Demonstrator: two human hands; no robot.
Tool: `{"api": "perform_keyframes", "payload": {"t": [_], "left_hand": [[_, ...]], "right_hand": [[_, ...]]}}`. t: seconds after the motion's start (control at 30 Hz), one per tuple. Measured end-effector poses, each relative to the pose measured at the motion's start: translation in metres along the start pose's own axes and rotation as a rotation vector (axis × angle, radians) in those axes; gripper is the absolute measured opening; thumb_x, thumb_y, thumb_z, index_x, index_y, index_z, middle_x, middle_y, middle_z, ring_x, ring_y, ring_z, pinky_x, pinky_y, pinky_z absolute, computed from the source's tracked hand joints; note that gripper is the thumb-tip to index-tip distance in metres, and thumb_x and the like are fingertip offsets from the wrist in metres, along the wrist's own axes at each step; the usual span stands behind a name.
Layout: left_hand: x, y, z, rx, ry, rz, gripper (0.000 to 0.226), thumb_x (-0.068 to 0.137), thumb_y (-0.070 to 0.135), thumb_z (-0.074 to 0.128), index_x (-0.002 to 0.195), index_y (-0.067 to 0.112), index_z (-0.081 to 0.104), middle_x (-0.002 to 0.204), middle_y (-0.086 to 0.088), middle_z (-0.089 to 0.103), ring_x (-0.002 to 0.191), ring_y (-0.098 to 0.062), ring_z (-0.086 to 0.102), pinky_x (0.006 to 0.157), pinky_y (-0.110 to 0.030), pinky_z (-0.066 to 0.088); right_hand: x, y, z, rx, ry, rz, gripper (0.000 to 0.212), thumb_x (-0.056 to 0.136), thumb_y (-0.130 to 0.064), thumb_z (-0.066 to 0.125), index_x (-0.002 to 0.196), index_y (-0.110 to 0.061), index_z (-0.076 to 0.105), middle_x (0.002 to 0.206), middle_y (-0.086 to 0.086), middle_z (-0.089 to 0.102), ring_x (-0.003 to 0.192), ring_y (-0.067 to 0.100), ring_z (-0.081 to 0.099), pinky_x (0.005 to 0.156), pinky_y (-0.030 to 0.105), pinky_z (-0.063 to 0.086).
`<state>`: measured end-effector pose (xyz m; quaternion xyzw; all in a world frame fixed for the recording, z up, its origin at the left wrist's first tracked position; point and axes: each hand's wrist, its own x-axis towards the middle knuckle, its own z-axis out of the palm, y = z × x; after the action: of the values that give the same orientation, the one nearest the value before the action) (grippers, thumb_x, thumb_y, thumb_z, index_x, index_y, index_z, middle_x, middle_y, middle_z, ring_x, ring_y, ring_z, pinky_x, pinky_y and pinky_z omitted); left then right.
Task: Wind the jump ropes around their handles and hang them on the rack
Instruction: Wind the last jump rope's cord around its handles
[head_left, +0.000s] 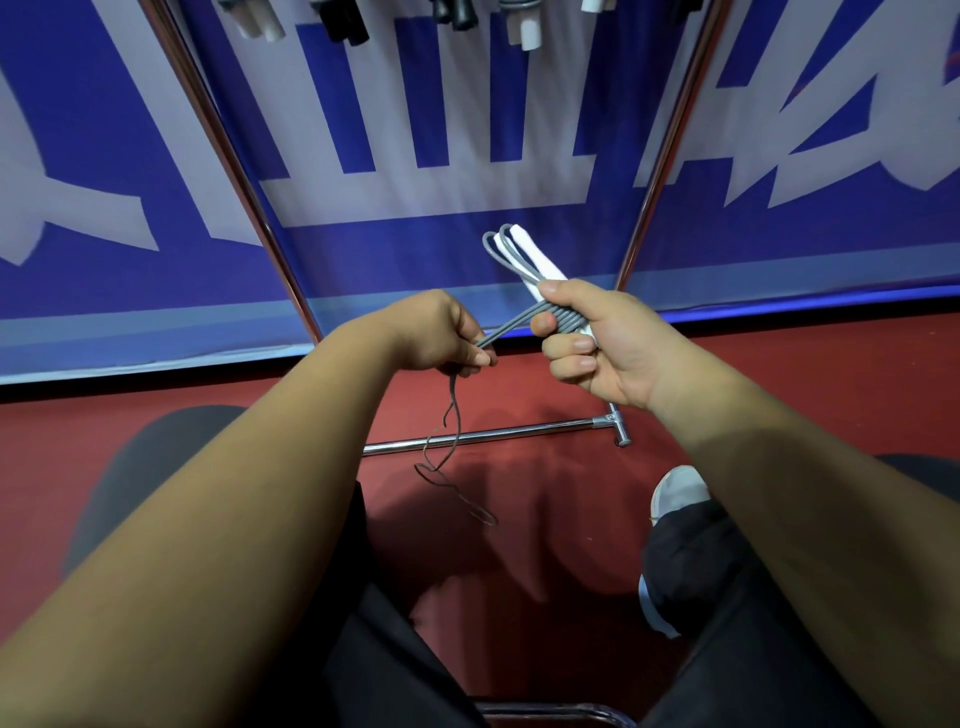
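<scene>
My right hand (597, 338) grips the two white handles (535, 260) of a jump rope, held together and pointing up and to the left. Grey rope (563, 318) lies in several turns around the handles under my fingers, and two loops stick out beside the handle tips. My left hand (441, 332) pinches the taut grey rope strand (506, 325) coming off the coils. The loose rope end (447, 457) hangs from that hand toward the red floor. Wound jump ropes (343, 21) hang at the top edge of the view.
The chrome rack's slanted poles (234, 156) (670, 145) stand in front of a blue and white banner. Its base bar (498, 434) lies on the red floor between my knees. My dark trousers and a white shoe (678, 491) show below.
</scene>
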<state>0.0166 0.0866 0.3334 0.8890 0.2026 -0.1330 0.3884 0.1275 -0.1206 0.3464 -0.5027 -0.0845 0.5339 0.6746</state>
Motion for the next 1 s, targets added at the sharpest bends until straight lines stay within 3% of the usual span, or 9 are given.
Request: {"api": "perform_keyframes", "payload": {"t": [0.1,0.23,0.4,0.5,0.6,0.67,0.83,1.0], "left_hand": [[0.004,-0.001,0.001,-0.007,0.004,-0.013,0.01,0.091,0.022,0.084,0.1,0.02,0.085,0.084,-0.004,0.081,0.068,-0.006,0.067,0.081,-0.024,0.06],[0.004,-0.001,0.003,0.073,0.025,-0.013,0.005,0.091,0.027,0.084,0.094,0.023,0.085,0.082,0.003,0.08,0.061,0.0,0.062,0.065,-0.014,0.05],[0.008,-0.002,0.0,0.019,0.205,0.035,0.011,0.088,0.03,0.086,0.091,0.021,0.082,0.085,0.005,0.08,0.077,-0.011,0.072,0.08,-0.031,0.058],[-0.002,0.001,-0.008,-0.163,0.209,0.08,0.005,0.09,0.009,0.08,0.09,0.014,0.078,0.076,0.005,0.078,0.066,-0.004,0.07,0.065,-0.024,0.056],[-0.005,0.002,-0.015,-0.184,0.152,0.172,0.017,0.087,0.002,0.077,0.098,0.014,0.081,0.093,-0.007,0.081,0.078,-0.011,0.07,0.077,-0.031,0.058],[-0.005,0.005,-0.015,-0.26,0.133,0.148,0.014,0.089,0.007,0.078,0.1,0.015,0.082,0.096,-0.009,0.081,0.078,-0.012,0.07,0.075,-0.03,0.057],[-0.004,0.016,-0.013,-0.309,0.13,0.199,0.014,0.088,0.012,0.085,0.101,0.017,0.082,0.096,-0.005,0.081,0.087,-0.009,0.073,0.091,-0.025,0.059],[-0.007,0.023,-0.014,-0.284,0.109,0.227,0.019,0.08,0.019,0.092,0.096,0.019,0.083,0.1,-0.003,0.081,0.102,-0.016,0.076,0.1,-0.03,0.057]], "right_hand": [[-0.002,0.0,0.001,0.002,0.002,-0.019,0.017,0.103,-0.028,0.068,0.107,-0.015,0.057,0.079,0.001,0.056,0.05,0.006,0.027,0.044,0.02,0.021],[-0.004,0.006,0.004,-0.05,-0.067,0.005,0.026,0.102,-0.039,0.069,0.114,-0.019,0.059,0.079,0.001,0.055,0.048,0.005,0.026,0.044,0.019,0.02],[-0.008,0.008,0.002,-0.095,-0.235,0.14,0.027,0.103,-0.039,0.059,0.118,-0.018,0.055,0.08,-0.001,0.048,0.047,0.002,0.022,0.041,0.017,0.018],[-0.01,0.008,0.002,-0.139,-0.347,0.23,0.034,0.098,-0.041,0.054,0.121,-0.016,0.056,0.078,-0.002,0.045,0.048,0.003,0.016,0.041,0.017,0.014],[-0.011,0.014,0.001,-0.191,-0.403,0.309,0.045,0.097,-0.038,0.053,0.13,-0.009,0.058,0.078,-0.002,0.046,0.049,0.004,0.016,0.041,0.018,0.015],[-0.01,0.02,0.001,-0.228,-0.437,0.344,0.046,0.098,-0.034,0.052,0.137,-0.012,0.057,0.079,-0.001,0.045,0.05,0.005,0.016,0.042,0.02,0.013],[-0.008,0.035,0.005,-0.273,-0.493,0.415,0.01,0.102,-0.027,0.054,0.111,-0.022,0.053,0.083,0.0,0.05,0.051,0.006,0.017,0.043,0.019,0.016],[-0.005,0.042,0.006,-0.357,-0.372,0.461,0.015,0.105,-0.028,0.055,0.114,-0.017,0.055,0.082,0.0,0.052,0.053,0.006,0.017,0.046,0.021,0.014]]}}
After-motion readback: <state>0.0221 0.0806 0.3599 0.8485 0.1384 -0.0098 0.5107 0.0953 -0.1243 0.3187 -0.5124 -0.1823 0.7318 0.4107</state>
